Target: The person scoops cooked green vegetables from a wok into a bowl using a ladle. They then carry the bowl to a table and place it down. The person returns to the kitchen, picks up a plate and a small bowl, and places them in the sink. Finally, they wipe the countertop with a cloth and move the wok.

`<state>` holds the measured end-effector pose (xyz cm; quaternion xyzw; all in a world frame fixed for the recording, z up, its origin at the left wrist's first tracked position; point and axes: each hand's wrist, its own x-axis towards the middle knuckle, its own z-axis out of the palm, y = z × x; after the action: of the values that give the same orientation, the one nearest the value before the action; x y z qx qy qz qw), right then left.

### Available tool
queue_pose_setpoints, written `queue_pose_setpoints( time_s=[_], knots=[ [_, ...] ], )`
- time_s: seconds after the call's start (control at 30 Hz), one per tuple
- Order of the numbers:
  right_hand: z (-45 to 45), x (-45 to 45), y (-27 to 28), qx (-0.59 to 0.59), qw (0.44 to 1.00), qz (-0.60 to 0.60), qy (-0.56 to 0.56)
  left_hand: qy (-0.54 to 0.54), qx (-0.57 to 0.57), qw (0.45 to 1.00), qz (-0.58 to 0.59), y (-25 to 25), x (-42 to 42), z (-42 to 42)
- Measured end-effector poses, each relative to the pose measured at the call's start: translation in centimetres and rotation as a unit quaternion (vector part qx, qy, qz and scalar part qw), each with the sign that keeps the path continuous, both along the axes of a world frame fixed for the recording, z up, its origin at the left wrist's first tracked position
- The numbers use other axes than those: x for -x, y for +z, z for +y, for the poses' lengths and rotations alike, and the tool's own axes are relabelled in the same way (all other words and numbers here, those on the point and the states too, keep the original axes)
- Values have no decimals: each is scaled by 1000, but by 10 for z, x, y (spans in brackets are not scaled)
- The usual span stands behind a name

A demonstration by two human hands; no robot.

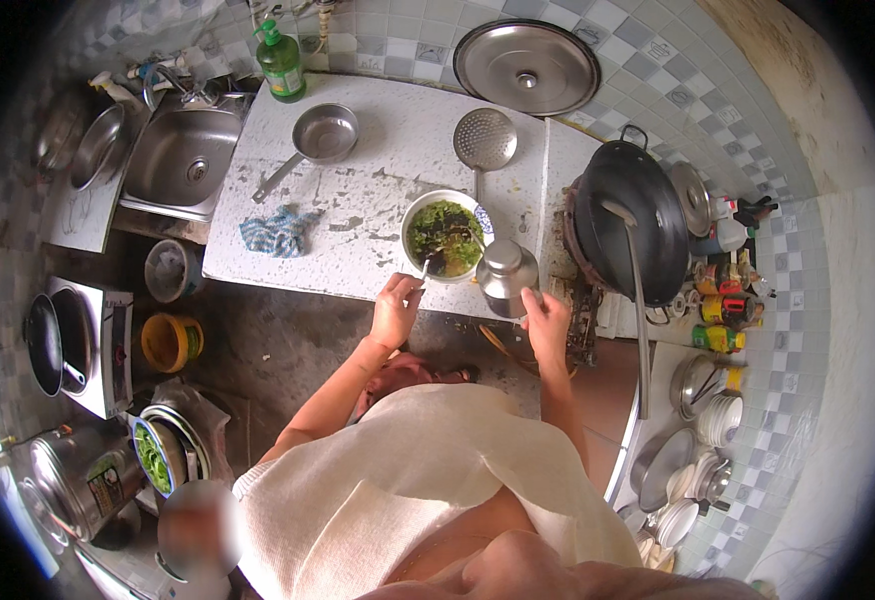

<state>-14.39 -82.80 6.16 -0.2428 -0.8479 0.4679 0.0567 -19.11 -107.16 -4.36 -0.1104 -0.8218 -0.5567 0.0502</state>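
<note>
A white bowl with a blue pattern (pixel 406 247) stands near the counter's front edge, holding broth with chopped greens and dark pieces. My left hand (pixel 396 306) is at its front left rim, closed on the end of a white spoon (pixel 425 273) that dips into the bowl. To the right of the bowl, my right hand (pixel 546 321) holds a metal pot with a narrow neck (pixel 509 279) by its near side, and its thin spout reaches over the bowl's rim. Whether liquid is flowing cannot be told.
Behind the bowl lies a perforated skimmer (pixel 485 139). A metal ladle pan (pixel 325 133) and a checked cloth (pixel 278 231) lie further left, before the sink (pixel 182 154). On the right, a black wok (pixel 629 217) holds a long-handled ladle (pixel 638 307); bottles (pixel 719 309) stand beyond it.
</note>
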Motion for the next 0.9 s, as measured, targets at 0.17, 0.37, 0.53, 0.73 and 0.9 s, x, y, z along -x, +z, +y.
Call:
queue_pose_setpoints(
  time_s=[0.17, 0.37, 0.53, 0.73, 0.9],
  knots=[
    [12, -54, -8, 249, 963, 26, -103, 51, -119, 972, -196, -4, -2, 12],
    [38, -141, -11, 259, 947, 31, -186, 92, -380, 848, -357, -30, 4, 42],
    [98, -236, -15, 288, 920, 40, -264, 135, -372, 833, -387, -43, 0, 83],
    [192, -300, 18, 232, 874, 143, -402, 158, -374, 835, -371, -78, -12, 119],
    [325, -286, -6, 173, 845, 256, -437, 203, -369, 842, -338, -89, -26, 141]
  ],
)
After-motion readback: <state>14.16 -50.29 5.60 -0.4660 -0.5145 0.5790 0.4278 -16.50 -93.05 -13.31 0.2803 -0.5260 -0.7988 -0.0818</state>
